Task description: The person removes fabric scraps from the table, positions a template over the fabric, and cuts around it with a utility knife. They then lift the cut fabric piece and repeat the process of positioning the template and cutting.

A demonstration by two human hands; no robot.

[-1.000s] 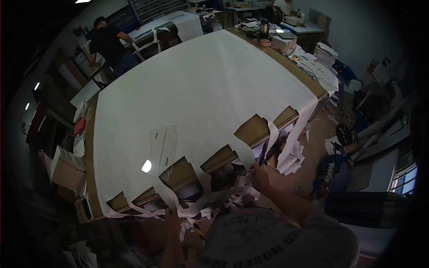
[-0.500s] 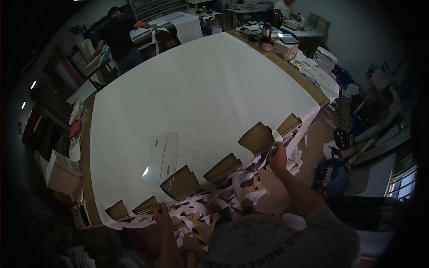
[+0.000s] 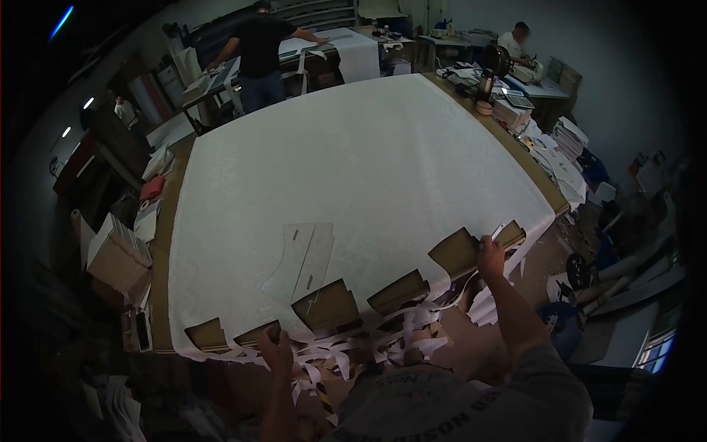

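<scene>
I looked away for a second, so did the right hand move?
Yes. Compared with the brown patches along the edge of the white sheet, the right hand went up and right, closer to the rightmost one.

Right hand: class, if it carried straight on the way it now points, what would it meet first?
The right hand would most likely meet the white sheet first; whether it would touch it or pass just above is unclear from this view.

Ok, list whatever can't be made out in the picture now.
What the left hand grips: head view, small and dim.
What the right hand may hold: head view, mostly hidden by its fingers.
Most of the tabletop: head view, under the white sheet.
Window: head view, cut off by the dark rim.
</scene>
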